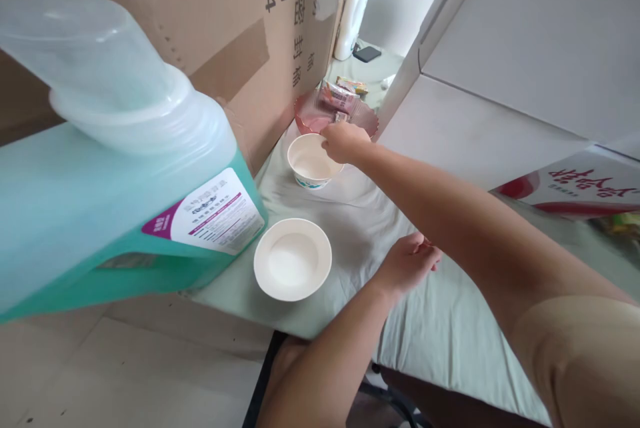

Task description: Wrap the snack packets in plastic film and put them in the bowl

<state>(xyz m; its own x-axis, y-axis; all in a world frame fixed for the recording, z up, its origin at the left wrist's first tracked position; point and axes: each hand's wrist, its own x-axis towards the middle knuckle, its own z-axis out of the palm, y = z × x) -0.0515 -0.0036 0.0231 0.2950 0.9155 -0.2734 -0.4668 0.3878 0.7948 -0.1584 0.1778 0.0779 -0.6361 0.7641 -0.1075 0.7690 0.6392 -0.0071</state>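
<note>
My right hand (346,141) reaches across to a white paper bowl (313,158) with blue marks low on its side. The fingers are closed at the bowl's right rim. Nearer to me stands a second white paper bowl (293,260), upright, with nothing visible inside. My left hand (411,260) rests on the green cloth (360,241) to the right of this bowl, its fingers curled in. Whatever those fingers may hold is hidden. Just behind my right hand sits a pink ribbed glass bowl (313,118) containing small wrapped packets (340,98).
A big jug of blue-green liquid (125,208) looms at the left, before a cardboard box (210,8). At the back are a white bottle (356,5) and a dark flat object (367,54). A red and white carton (580,181) lies right, beside a white panel (525,35).
</note>
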